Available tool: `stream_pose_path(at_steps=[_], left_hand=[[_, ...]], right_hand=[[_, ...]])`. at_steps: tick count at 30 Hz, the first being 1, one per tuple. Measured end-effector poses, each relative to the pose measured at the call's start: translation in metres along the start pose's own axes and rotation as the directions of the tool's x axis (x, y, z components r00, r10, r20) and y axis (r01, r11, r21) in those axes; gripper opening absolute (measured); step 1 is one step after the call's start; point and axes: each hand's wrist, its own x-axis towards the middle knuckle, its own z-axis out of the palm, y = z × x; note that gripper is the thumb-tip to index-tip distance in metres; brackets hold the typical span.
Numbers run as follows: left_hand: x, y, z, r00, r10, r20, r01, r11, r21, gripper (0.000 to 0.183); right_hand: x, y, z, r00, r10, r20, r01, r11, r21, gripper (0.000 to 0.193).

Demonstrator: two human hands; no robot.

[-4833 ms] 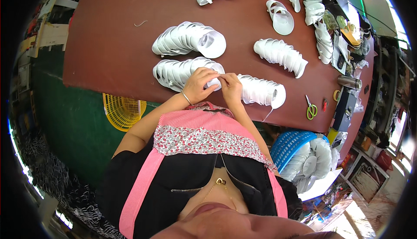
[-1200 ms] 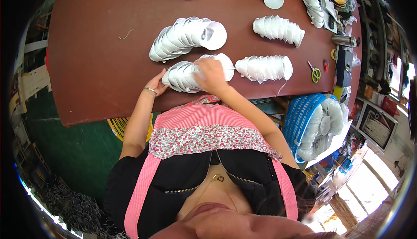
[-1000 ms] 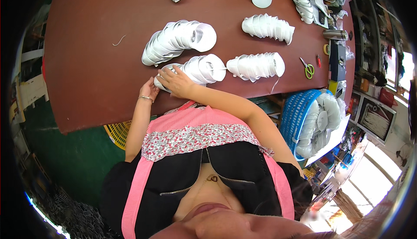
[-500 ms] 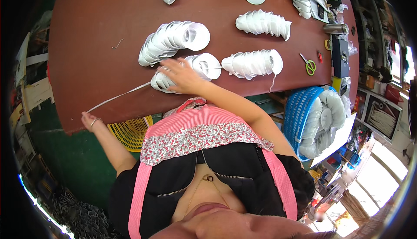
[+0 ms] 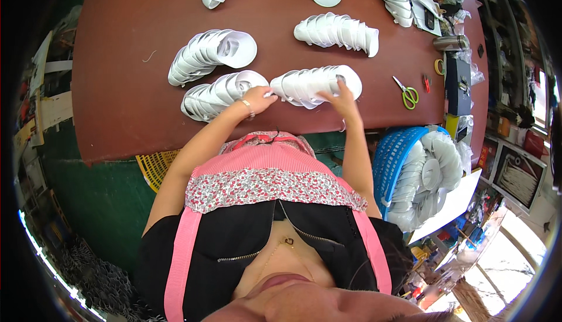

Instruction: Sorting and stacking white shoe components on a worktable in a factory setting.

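Guess I'm steadying the 1 o'clock stack (image 5: 305,85), left fingers (image 5: 271,98) seemingly pinching strip (image 5: 268,94), can't tell with right fingers (image 5: 343,91), next needs even tension.

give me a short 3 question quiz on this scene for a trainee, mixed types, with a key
1. What colour is the basket full of white shoe parts? a) yellow b) blue c) red
2. True or false: the left hand is where the ends of the two nearer stacks come close together.
3. Which hand is closer to the green-handled scissors?

Key: 1. b; 2. true; 3. the right hand.
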Motion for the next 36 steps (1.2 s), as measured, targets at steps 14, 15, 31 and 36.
stream_pose_path(at_steps=[14, 15, 31, 36], left_hand=[[-0.017, 0.045, 0.019, 0.900, -0.373, 0.228, 0.431, 0.673, -0.601, 0.091], [-0.022, 0.047, 0.016, 0.931, -0.340, 0.130, 0.352, 0.750, -0.559, 0.090], [-0.076, -0.008, -0.095, 0.939, -0.299, -0.168, 0.239, 0.921, -0.307, 0.031], [-0.116, -0.037, -0.188, 0.807, -0.394, -0.439, 0.103, 0.827, -0.552, 0.028]], right_hand=[[-0.016, 0.010, 0.024, 0.997, -0.072, 0.028, 0.068, 0.987, 0.144, 0.050], [-0.017, 0.005, 0.024, 0.998, -0.023, 0.061, 0.009, 0.975, 0.222, 0.050], [0.017, -0.065, 0.080, 0.912, -0.023, 0.409, -0.042, 0.988, 0.150, 0.055], [0.011, -0.071, 0.102, 0.955, -0.097, 0.279, 0.087, 0.995, 0.050, 0.069]])
